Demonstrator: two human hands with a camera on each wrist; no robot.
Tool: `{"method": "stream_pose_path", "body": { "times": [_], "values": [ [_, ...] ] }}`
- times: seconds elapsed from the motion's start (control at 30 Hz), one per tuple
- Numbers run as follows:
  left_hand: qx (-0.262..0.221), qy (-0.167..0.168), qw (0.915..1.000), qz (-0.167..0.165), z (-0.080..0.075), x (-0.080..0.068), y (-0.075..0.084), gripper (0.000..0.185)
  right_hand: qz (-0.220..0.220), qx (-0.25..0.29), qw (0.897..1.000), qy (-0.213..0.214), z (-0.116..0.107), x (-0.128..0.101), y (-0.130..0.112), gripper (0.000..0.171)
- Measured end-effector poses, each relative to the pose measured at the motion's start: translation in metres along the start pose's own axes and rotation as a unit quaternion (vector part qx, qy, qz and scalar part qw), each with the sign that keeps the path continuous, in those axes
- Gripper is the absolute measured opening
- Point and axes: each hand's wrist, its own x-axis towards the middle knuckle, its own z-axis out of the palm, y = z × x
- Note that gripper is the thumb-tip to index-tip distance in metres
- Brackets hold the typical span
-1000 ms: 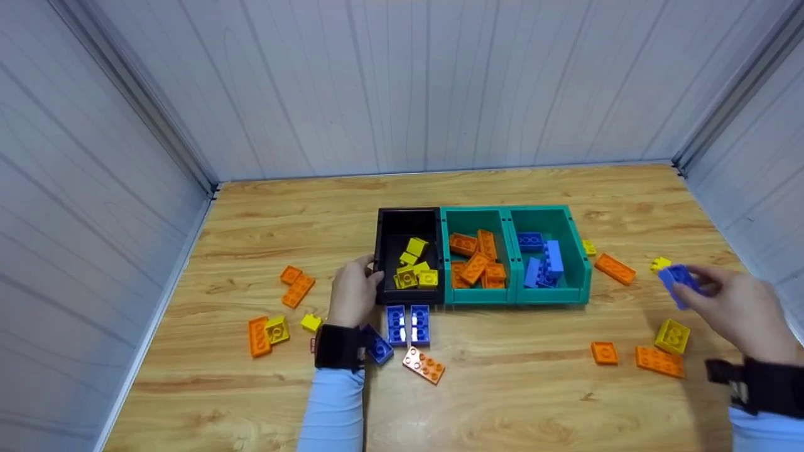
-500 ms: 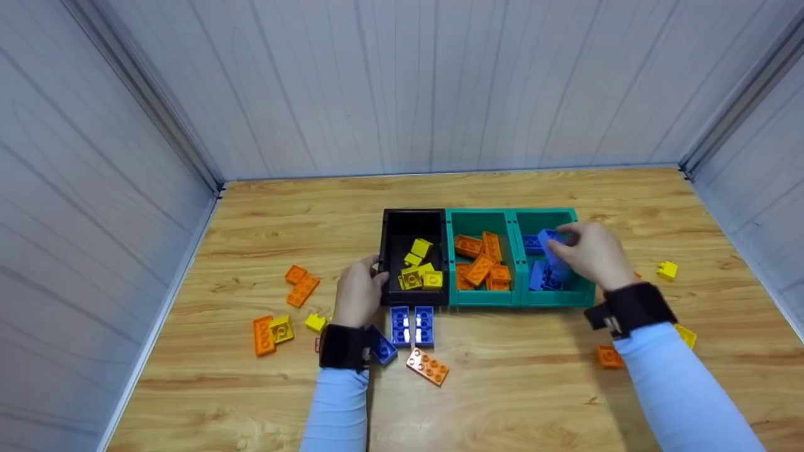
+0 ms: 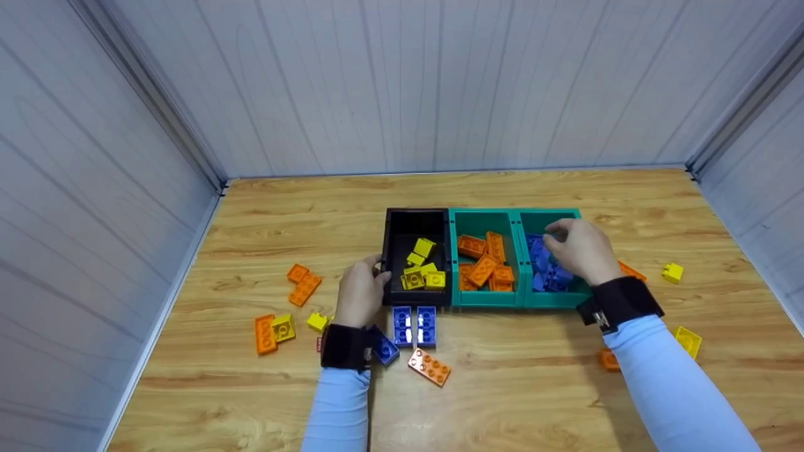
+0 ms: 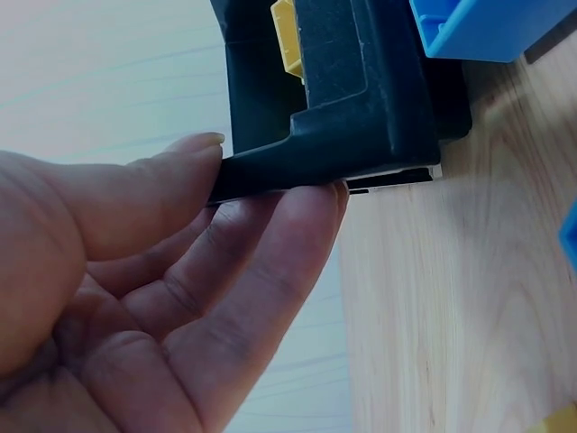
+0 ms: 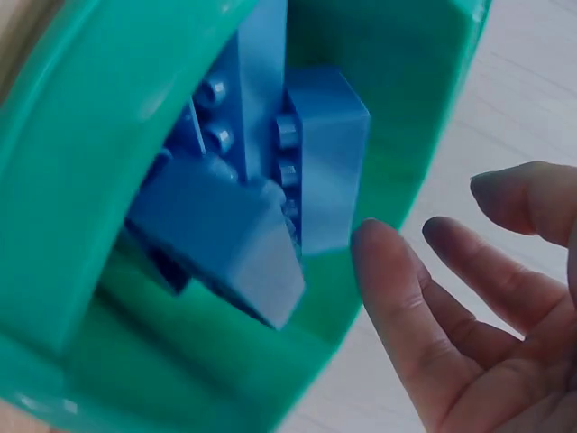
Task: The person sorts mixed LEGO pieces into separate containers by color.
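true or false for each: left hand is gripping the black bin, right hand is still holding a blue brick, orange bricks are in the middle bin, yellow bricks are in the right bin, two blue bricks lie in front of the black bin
1. The left hand grips the black bin: true, thumb and fingers pinch its edge.
2. The right hand holds a blue brick: false, its fingers are spread and hold nothing, over the blue bricks.
3. Orange bricks fill the middle bin: true.
4. Yellow bricks sit in the right bin: false, they are in the black bin.
5. Two blue bricks lie on the table in front of the black bin: true.

left hand (image 4: 135,298), pinching black bin (image 4: 334,99)
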Motion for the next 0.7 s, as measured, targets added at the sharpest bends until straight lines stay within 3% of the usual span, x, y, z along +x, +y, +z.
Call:
{"method": "stream_pose_path", "body": {
  "times": [0.17, 0.4, 0.57, 0.7],
  "values": [
    [-0.004, -0.002, 1.0000, -0.005, 0.000, -0.001, 0.001, 0.038, -0.015, -0.005, 0.999, 0.035, -0.015, -0.017, 0.008, 0.034],
    [0.010, 0.009, 0.9997, 0.021, 0.000, -0.001, 0.000, 0.035, -0.021, -0.008, 0.997, 0.078, -0.037, -0.058, 0.039, 0.035],
    [0.011, 0.005, 0.9998, 0.016, 0.000, 0.000, -0.001, 0.037, 0.001, -0.022, 0.998, 0.061, -0.037, -0.089, 0.069, 0.036],
    [0.011, -0.001, 0.9999, 0.005, -0.001, 0.000, -0.001, 0.039, 0.029, -0.026, 0.999, 0.020, -0.033, -0.109, 0.094, 0.037]
  ]
}}
